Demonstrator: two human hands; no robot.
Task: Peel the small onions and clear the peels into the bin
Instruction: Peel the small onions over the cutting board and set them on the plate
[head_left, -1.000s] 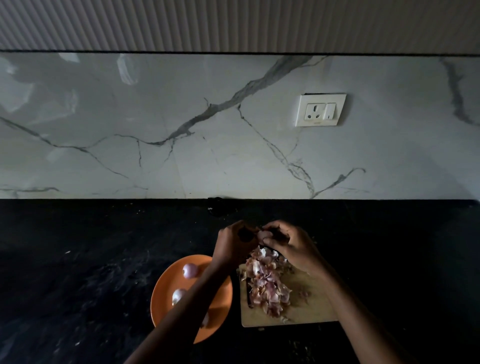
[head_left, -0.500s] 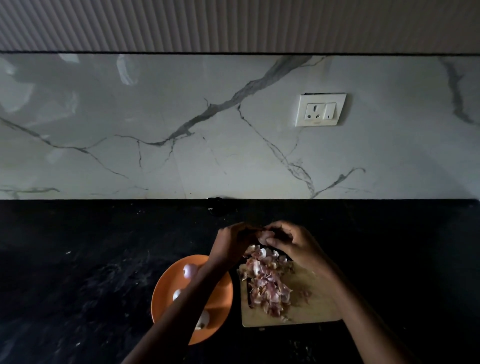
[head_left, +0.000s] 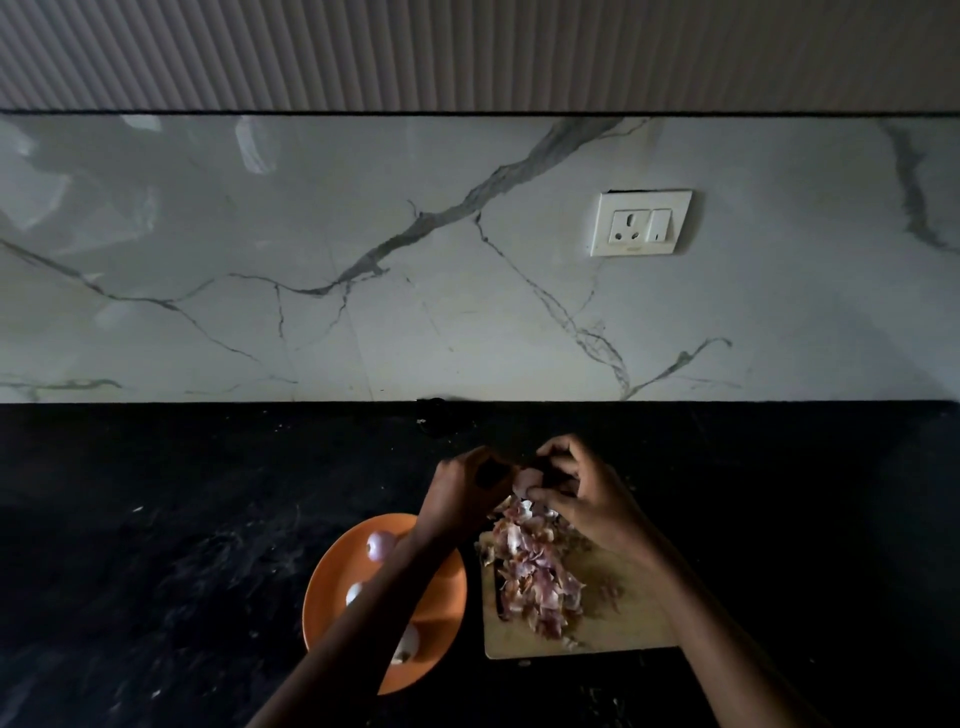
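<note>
- Both hands are meeting over the far edge of the cutting board (head_left: 618, 631), and that looks deliberate: whatever comes loose should be dropping onto the board rather than the dark tabletop (head_left: 156, 519).
- Left hand (head_left: 465, 488) is curling round something dark, fingers closed on it; it could be a knife handle, but the light is too dim to be sure.
- Right hand (head_left: 582, 493) is pinching the small onion (head_left: 527, 479), which is sitting right between the two hands, a pale pink patch showing where skin is lifting.
- Holding it up off the board seems to be giving the fingers room to turn it and work the skin from the end.
- Directly below the hands, the peel pile (head_left: 532, 571) is heaping on the left half of the board, so the scraps are collecting in one spot, handy for clearing in a single sweep.
- Just left of the board, the orange plate (head_left: 452, 613) is carrying three peeled onions (head_left: 379, 545), kept apart from the waste; the left forearm is crossing above it.
- No bin is showing in this view, so clearing is, by my reading, a step not yet begun.
- Judging by the pile, the peeling seems well along.
</note>
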